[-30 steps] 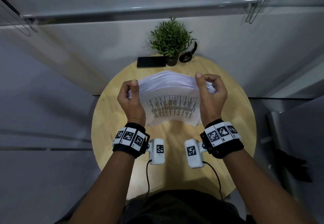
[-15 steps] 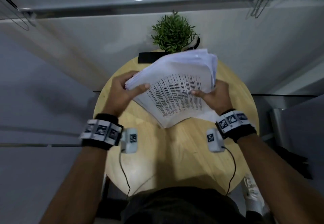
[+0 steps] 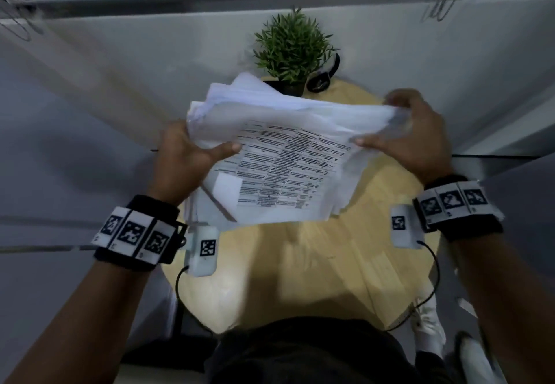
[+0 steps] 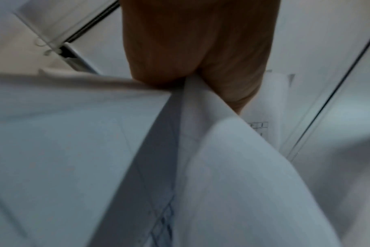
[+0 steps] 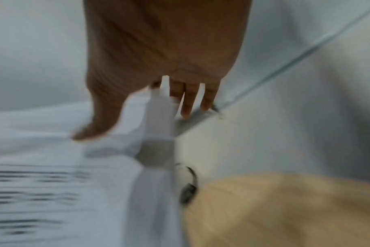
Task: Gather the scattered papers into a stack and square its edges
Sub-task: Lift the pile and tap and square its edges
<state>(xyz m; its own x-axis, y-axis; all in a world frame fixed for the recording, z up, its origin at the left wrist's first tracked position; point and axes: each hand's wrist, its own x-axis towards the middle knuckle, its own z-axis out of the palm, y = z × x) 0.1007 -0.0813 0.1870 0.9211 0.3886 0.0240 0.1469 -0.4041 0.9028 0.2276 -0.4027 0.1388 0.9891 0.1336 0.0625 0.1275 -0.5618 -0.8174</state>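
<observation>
A thick, uneven stack of white papers [image 3: 279,155] is held in the air above the round wooden table [image 3: 315,263], its printed top sheet facing me. My left hand [image 3: 192,155] grips the stack's left edge, thumb on top. My right hand [image 3: 411,131] pinches the far right corner, thumb on the print. The sheets are fanned and offset along the far and near edges. In the left wrist view the papers [image 4: 95,150] fill the frame under the left hand [image 4: 201,58]. In the blurred right wrist view the right hand [image 5: 158,75] holds the papers [image 5: 74,167].
A small potted plant [image 3: 292,50] and a dark strap-like object [image 3: 322,78] sit at the table's far edge, by the pale wall. A white shoe [image 3: 429,329] shows beside the table at lower right.
The stack has turned from tilted to lying roughly level across my view. My right hand slid from its near right side up to the far right corner; the left hand shifted along the left edge.
</observation>
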